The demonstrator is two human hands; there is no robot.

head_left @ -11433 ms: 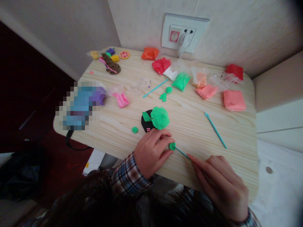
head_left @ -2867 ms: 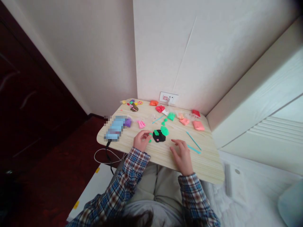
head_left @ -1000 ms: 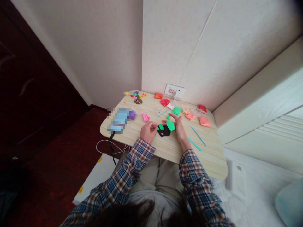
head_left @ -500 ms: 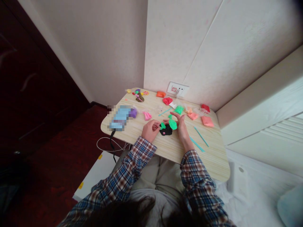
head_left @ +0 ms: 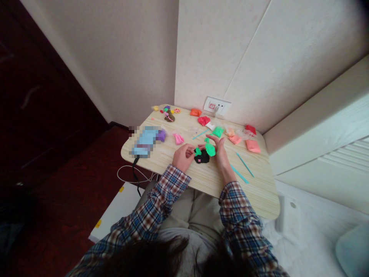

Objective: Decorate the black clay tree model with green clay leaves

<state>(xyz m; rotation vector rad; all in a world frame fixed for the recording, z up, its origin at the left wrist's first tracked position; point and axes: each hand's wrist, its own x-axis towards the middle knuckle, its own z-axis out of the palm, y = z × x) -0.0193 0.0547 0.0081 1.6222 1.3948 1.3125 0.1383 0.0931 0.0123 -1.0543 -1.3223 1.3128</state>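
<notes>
My left hand (head_left: 183,157) is closed in a pinch at the edge of a small green clay piece (head_left: 198,151). That piece lies against the left side of a black clay shape (head_left: 202,157), which carries a small pink flower-like mark. My right hand (head_left: 221,156) is open on the other side, fingers stretched out behind the black shape. A larger, flat green clay piece (head_left: 210,149) sits at the black shape's right, against or just beside my right hand. Another green bit (head_left: 206,141) shows near the right fingertips.
Clay packs lie along the back: orange (head_left: 195,112), red (head_left: 204,120), green (head_left: 218,131) and salmon (head_left: 253,146). Pink clay (head_left: 178,138), a purple pack (head_left: 161,135) and a blurred-out phone-like object (head_left: 146,141) are left. Blue tools (head_left: 245,164) lie right. A brown clay figure (head_left: 169,116) stands back left.
The whole view has shifted slightly. My hands keep almost the same pose around the black and green clay, with the left still pinching at the small green piece.
</notes>
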